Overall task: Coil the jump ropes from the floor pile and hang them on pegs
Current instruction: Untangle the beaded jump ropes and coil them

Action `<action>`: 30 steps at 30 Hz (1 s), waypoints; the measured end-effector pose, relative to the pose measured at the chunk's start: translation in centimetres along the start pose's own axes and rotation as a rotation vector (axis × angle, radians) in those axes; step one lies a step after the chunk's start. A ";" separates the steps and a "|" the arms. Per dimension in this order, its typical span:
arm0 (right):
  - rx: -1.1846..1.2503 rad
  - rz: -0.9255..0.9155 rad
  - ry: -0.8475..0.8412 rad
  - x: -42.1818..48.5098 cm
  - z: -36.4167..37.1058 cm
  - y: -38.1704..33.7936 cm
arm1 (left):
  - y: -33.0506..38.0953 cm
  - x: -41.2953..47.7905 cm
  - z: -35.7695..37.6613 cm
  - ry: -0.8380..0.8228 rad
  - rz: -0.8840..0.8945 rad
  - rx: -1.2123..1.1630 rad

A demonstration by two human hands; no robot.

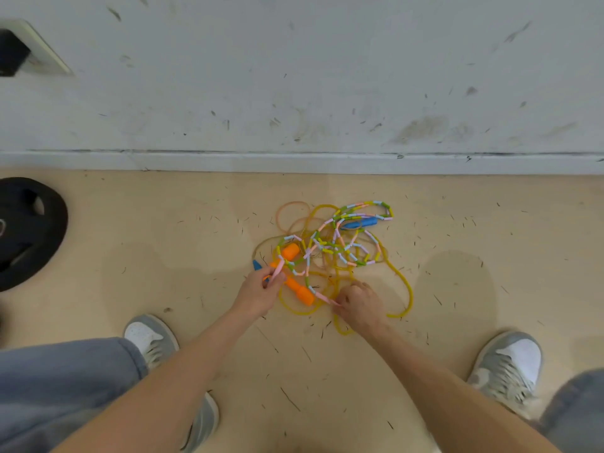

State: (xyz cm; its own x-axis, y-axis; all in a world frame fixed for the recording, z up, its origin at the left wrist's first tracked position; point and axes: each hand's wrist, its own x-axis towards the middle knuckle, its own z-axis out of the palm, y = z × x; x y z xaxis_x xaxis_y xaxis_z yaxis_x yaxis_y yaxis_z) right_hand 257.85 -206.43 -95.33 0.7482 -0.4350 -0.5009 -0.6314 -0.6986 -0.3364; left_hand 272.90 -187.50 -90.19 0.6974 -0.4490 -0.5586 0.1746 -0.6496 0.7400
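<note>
Beige, scuffed flooring (163, 256) is carrying a tangled pile of jump ropes (330, 253) lying near a grey-white baseboard (294, 162). Two kinds of rope are interlacing in the pile: a beaded rope (359, 210) of short cylindrical segments in pink, pale blue, green and yellow, and a smooth, translucent yellow rope (405, 282) that is looping out toward the right of the pile. Two glossy orange handles (299, 291) are lying at the pile's near left, and a blue handle (359, 223) is resting at its far side. The left hand (258, 294) is closing its fingers around a pink stretch of the beaded rope beside a second blue handle tip (257, 265). The right hand (359, 302) is pinching the same beaded strand where it is leaving the pile, with its fingers curled. A black, rounded weight plate (29, 233) is lying at the left edge. Grey-and-white sneakers (506, 364) are flanking both forearms.
</note>
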 end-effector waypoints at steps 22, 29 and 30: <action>0.553 -0.075 -0.135 -2.1 -3.3 -4.6 | 0.8 -2.4 3.8 0.032 -0.269 -0.160; -0.053 0.012 0.296 -3.3 -3.8 -2.7 | 0.7 -3.0 4.8 0.080 -0.294 -0.235; -0.013 -0.042 0.224 -3.4 -3.1 -2.7 | 0.6 -3.2 4.7 0.082 -0.288 -0.252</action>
State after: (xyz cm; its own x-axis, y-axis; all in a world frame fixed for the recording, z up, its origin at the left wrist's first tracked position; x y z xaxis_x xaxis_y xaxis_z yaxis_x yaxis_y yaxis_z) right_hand 257.65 -204.87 -90.27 0.8010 -0.5199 -0.2967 -0.5975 -0.7252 -0.3422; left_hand 267.53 -189.35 -89.71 0.6468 -0.2131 -0.7323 0.5293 -0.5658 0.6322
